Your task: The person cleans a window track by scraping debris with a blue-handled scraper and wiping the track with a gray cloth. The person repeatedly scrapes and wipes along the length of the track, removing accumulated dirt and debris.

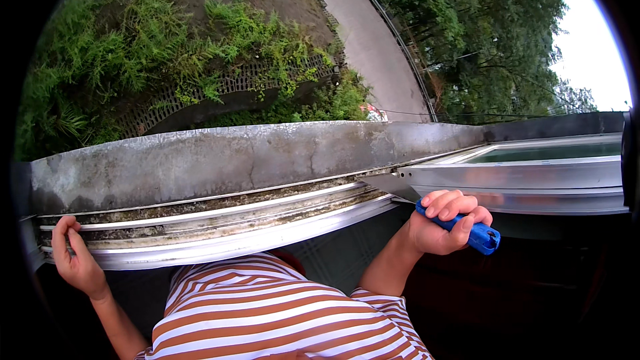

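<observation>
My right hand (445, 221) is wrapped round the blue handle (485, 239) of a scraper. Its flat metal blade (392, 185) points left and lies over the dirty window track (233, 221), close to the corner of the sliding sash. Grime and dark, moss-like dirt fill the grooves between the track's pale metal rails. At the track's far left end, my left hand (77, 260) has its bent fingertips at the rails. Its fingers are partly apart and I see nothing held in them.
Beyond the track runs a stained concrete ledge (253, 157), with a drop to a planted slope (200, 47) and a road (373, 33). The aluminium window sash (520, 177) fills the right side. My striped shirt (280, 310) is close to the track's near edge.
</observation>
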`<state>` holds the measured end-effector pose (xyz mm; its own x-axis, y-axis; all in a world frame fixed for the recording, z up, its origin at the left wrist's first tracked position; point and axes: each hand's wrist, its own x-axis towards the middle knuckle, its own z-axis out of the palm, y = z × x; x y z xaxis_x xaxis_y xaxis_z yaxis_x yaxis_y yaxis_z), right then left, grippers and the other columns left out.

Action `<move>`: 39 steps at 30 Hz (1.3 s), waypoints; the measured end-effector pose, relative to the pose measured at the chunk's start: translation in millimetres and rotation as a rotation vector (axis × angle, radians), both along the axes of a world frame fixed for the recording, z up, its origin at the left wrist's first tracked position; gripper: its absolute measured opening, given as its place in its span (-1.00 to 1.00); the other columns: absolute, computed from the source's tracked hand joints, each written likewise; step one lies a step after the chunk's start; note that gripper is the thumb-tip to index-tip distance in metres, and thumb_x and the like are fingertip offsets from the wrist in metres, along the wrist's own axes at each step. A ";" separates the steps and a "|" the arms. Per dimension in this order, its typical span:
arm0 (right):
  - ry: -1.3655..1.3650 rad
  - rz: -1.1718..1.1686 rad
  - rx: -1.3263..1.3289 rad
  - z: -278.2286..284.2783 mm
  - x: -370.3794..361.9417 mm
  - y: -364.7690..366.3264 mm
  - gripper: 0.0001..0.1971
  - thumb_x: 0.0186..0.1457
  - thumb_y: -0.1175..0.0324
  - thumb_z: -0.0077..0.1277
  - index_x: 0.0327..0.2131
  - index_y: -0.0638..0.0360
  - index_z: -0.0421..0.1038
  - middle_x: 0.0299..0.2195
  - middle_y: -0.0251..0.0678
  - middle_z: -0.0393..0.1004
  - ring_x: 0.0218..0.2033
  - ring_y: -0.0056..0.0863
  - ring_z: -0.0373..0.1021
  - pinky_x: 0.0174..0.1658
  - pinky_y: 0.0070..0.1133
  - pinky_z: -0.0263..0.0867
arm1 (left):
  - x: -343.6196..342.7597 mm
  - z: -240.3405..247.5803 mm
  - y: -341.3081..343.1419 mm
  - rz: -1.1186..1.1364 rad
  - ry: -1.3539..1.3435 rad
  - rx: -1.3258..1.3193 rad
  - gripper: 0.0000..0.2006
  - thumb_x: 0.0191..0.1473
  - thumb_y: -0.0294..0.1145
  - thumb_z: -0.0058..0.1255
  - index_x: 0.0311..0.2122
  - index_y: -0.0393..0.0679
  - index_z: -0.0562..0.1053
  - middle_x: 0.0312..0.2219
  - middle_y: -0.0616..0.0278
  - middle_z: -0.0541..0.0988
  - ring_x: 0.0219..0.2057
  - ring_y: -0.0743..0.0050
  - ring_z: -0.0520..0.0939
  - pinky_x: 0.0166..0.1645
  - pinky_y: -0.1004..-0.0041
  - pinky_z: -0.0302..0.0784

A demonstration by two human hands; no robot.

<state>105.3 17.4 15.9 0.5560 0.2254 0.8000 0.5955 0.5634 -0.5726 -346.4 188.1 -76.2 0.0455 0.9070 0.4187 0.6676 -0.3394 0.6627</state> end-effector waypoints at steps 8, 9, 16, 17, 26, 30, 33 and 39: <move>0.012 0.046 0.009 -10.9 5.3 1.3 -0.77 0.09 0.28 -0.12 -0.35 0.09 0.03 -0.69 -0.33 0.21 -0.80 -0.54 0.18 -0.73 -0.60 0.24 | 0.7 2.3 -0.8 0.029 0.011 -0.007 -0.85 0.11 -0.64 -0.22 -0.26 -0.35 0.41 -0.43 0.27 0.46 -0.39 0.58 0.42 -0.21 0.60 0.34; 0.012 0.042 0.009 -11.4 5.5 1.4 -0.77 0.09 0.28 -0.11 -0.35 0.09 0.03 -0.69 -0.33 0.21 -0.79 -0.54 0.18 -0.73 -0.60 0.24 | 0.8 2.3 -0.8 0.033 0.010 -0.003 -0.85 0.11 -0.64 -0.22 -0.26 -0.35 0.41 -0.43 0.27 0.46 -0.39 0.58 0.42 -0.22 0.61 0.34; 0.031 0.042 0.029 -13.7 4.8 1.9 -0.74 0.07 0.26 -0.07 -0.35 0.08 0.03 -0.69 -0.35 0.20 -0.78 -0.54 0.19 -0.72 -0.59 0.26 | 0.1 1.9 -0.3 0.050 -0.025 -0.026 -0.85 0.11 -0.64 -0.23 -0.27 -0.35 0.42 -0.42 0.28 0.46 -0.39 0.60 0.42 -0.22 0.62 0.34; 0.036 0.041 0.033 -14.2 4.6 2.0 -0.73 0.07 0.25 -0.06 -0.35 0.08 0.03 -0.69 -0.35 0.20 -0.78 -0.54 0.19 -0.72 -0.59 0.26 | -0.5 1.7 -0.2 0.046 -0.021 -0.025 -0.85 0.11 -0.64 -0.23 -0.27 -0.35 0.42 -0.42 0.28 0.46 -0.39 0.60 0.42 -0.22 0.62 0.34; 0.051 0.004 0.027 -13.8 -0.2 -1.0 -0.71 0.06 0.23 -0.04 -0.35 0.07 0.03 -0.68 -0.35 0.21 -0.78 -0.54 0.20 -0.73 -0.59 0.26 | -1.8 -1.1 0.1 0.057 -0.017 -0.010 -0.86 0.11 -0.64 -0.21 -0.27 -0.36 0.41 -0.40 0.28 0.47 -0.39 0.59 0.43 -0.22 0.60 0.35; -0.027 0.000 0.029 -15.8 1.1 -1.5 -0.79 0.11 0.23 -0.13 -0.38 0.09 0.09 -0.70 -0.35 0.20 -0.78 -0.56 0.17 -0.72 -0.61 0.22 | -0.2 -0.9 -0.2 0.048 -0.004 0.000 -0.86 0.11 -0.63 -0.21 -0.28 -0.35 0.41 -0.40 0.27 0.47 -0.40 0.58 0.43 -0.22 0.60 0.35; -0.016 0.006 0.040 -19.0 1.0 -1.0 -0.79 0.10 0.23 -0.13 -0.38 0.09 0.09 -0.70 -0.36 0.20 -0.78 -0.56 0.17 -0.72 -0.61 0.22 | 0.9 0.0 -0.1 0.040 0.008 0.016 -0.87 0.11 -0.63 -0.21 -0.28 -0.35 0.41 -0.41 0.28 0.47 -0.40 0.59 0.43 -0.22 0.60 0.35; 0.020 -0.016 0.045 -19.3 -0.8 -6.6 -0.79 0.09 0.22 -0.11 -0.36 0.08 0.11 -0.70 -0.37 0.19 -0.78 -0.56 0.16 -0.72 -0.61 0.21 | 0.0 1.1 1.1 0.017 0.023 0.016 -0.87 0.10 -0.63 -0.20 -0.29 -0.34 0.41 -0.43 0.28 0.47 -0.42 0.59 0.43 -0.24 0.60 0.35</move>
